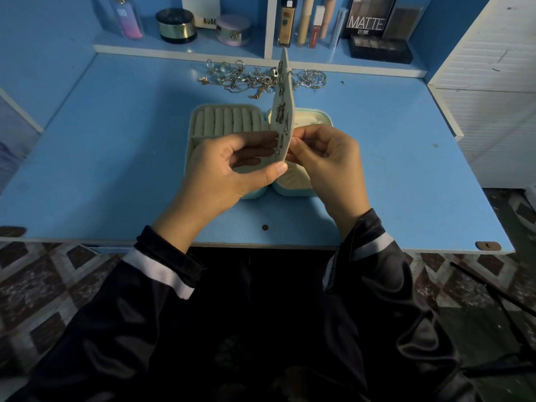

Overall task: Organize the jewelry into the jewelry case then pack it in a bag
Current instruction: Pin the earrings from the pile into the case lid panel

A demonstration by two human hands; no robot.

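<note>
A pale teal jewelry case [229, 120] lies open on the blue desk [116, 158], with cream ring rolls in its left half. A cream earring panel [284, 91] stands upright from the case's middle, with several earrings hanging on its left face. My left hand [232, 166] holds the panel's lower edge, fingers on its left face and thumb at the bottom. My right hand [327, 161] pinches at the panel's right side; whatever sits between its fingertips is too small to make out. A pile of silver and gold jewelry [249, 78] lies behind the case.
A shelf along the back holds cosmetics: a pink bottle [127, 21], two round jars [176, 24], tubes and a MATTE palette box [368, 18]. A white cabinet [493, 82] stands at the right. Dark sleeves and patterned floor tiles fill the foreground.
</note>
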